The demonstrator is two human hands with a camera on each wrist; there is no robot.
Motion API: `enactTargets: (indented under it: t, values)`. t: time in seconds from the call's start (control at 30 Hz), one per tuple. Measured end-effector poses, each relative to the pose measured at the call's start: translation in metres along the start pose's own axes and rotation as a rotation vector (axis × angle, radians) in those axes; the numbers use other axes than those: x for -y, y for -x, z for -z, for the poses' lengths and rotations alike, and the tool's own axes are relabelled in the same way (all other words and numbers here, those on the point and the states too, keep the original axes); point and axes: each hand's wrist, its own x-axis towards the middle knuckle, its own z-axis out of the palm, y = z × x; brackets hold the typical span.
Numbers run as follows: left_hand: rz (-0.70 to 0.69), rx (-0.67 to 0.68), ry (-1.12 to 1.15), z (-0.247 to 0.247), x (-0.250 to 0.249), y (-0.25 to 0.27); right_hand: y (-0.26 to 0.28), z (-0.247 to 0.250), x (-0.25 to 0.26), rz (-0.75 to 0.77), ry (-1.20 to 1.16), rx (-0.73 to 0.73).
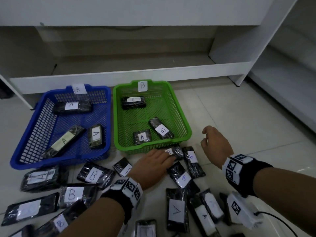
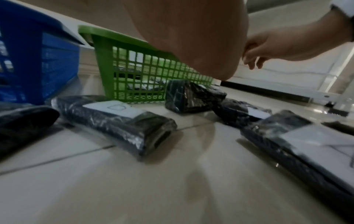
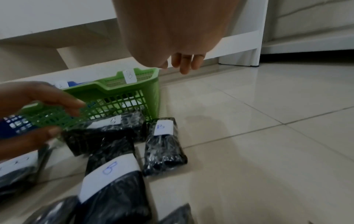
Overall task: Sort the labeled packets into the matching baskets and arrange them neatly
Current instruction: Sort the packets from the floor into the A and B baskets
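I count three A packets in the blue basket (image 1: 71,151) and two B packets in the green basket (image 1: 181,117), plus one stray A packet (image 1: 142,137) that needs moving. Many packets still litter the floor, so I judge the sort early. My left hand (image 1: 153,164) closes on a B packet (image 1: 176,152) just before the green basket; my right hand (image 1: 216,142) hovers nearby, fingers loose, empty.

Blue basket (image 1: 25,151) tagged "A", green basket (image 1: 179,117) tagged "B"; packets lettered likewise.
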Motion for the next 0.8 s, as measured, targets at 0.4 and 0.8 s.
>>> enactTargets:
  t: [0.4, 0.8]
  values:
    - [0.291, 0.063, -0.022, -0.021, -0.001, 0.006, 0.02, -0.065, 0.003, -0.186, 0.198, 0.54]
    - [0.258, 0.058, -0.048, -0.014, 0.003, 0.015, 0.003, -0.047, 0.011, -0.265, 0.035, 0.429]
